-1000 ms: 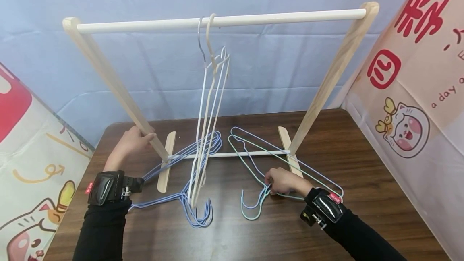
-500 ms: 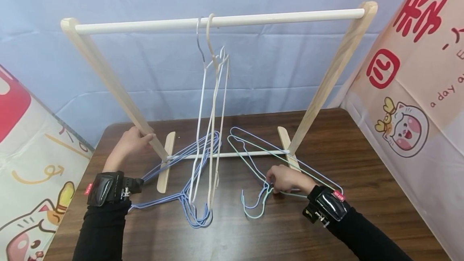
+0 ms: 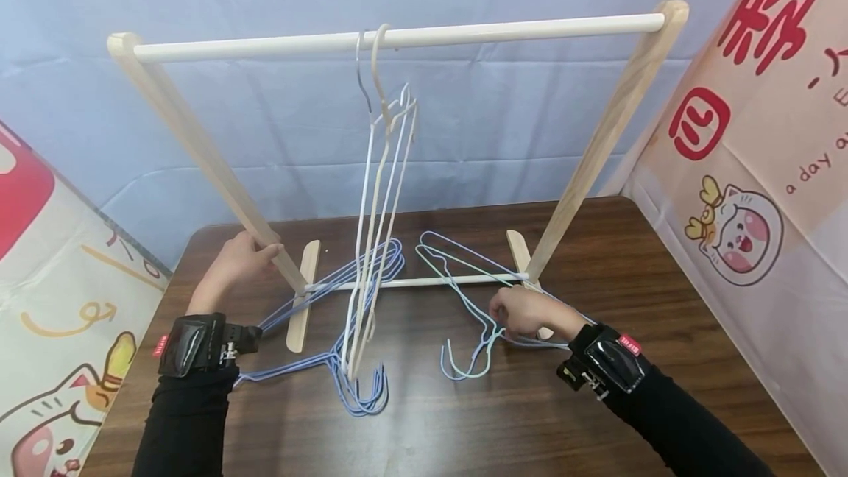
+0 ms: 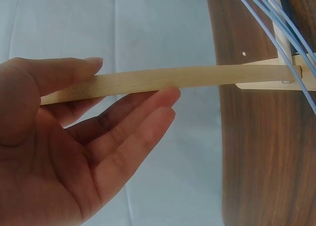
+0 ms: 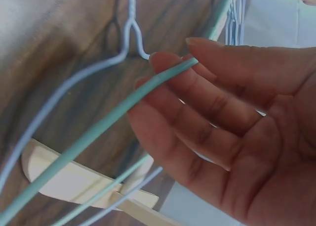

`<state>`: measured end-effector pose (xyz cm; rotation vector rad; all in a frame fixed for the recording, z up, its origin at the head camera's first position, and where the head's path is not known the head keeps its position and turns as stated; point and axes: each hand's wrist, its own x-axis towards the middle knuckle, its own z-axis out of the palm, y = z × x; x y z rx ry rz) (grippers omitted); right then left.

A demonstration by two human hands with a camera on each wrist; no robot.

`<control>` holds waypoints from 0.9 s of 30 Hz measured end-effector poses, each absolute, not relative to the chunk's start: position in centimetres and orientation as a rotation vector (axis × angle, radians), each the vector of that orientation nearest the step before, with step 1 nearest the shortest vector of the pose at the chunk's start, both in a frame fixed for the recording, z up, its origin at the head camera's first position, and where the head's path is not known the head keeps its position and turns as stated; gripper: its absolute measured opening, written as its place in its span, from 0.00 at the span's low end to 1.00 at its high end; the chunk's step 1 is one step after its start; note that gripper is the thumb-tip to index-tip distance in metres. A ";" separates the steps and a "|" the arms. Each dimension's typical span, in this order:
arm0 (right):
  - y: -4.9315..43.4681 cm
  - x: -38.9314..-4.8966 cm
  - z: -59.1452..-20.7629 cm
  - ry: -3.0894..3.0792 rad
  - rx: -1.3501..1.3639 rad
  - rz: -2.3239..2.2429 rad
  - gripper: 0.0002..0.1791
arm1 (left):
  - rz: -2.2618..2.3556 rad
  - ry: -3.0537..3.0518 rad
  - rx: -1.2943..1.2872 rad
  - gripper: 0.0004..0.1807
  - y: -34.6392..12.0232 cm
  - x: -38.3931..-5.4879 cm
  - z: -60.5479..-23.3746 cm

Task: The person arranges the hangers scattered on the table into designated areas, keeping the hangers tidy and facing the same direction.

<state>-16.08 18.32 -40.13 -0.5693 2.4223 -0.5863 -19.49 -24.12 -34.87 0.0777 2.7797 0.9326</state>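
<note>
My left hand [image 3: 240, 262] holds the left wooden post [image 3: 199, 146] of a clothes rack; in the left wrist view thumb and fingers lie on either side of this post [image 4: 133, 81]. My right hand [image 3: 530, 311] pinches a mint-green wire hanger [image 5: 94, 132] near its neck, thumb against fingers. Beneath it, a blue wire hanger [image 5: 64, 87] lies on the table, its hook close to the green one. Part of the green hanger is hidden behind my right hand in the head view.
Several white and cream hangers hang mid-rack, one by a cream hook [image 3: 375, 68] over the white rod [image 3: 530, 32]. Several blue hangers [image 3: 358, 412] lie stacked below, left of centre. The rack's right post [image 3: 606, 131] and low crossbar [image 3: 444, 281] stand near my right hand.
My right hand has moved slightly right and up with the green hanger, whose hook has shifted above the blue one's. The hanging hangers have swung right and back. My left hand stays put.
</note>
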 end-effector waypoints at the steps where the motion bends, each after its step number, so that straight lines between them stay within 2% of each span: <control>1: 18.3 -16.1 -39.9 2.424 -0.572 -0.581 0.12 | 0.933 2.784 0.082 0.23 -24.1 -19.5 -34.9; 7: 18.5 -16.6 -39.0 2.392 -0.543 -0.600 0.13 | 0.924 2.806 0.101 0.22 -24.3 -19.6 -35.1; 16: 18.7 -17.0 -38.4 2.430 -0.655 -0.572 0.11 | 0.938 2.797 0.109 0.22 -24.4 -19.6 -35.1; 27: 19.0 -17.0 -37.6 2.412 -0.597 -0.619 0.14 | 0.929 2.799 0.101 0.22 -24.5 -19.7 -35.2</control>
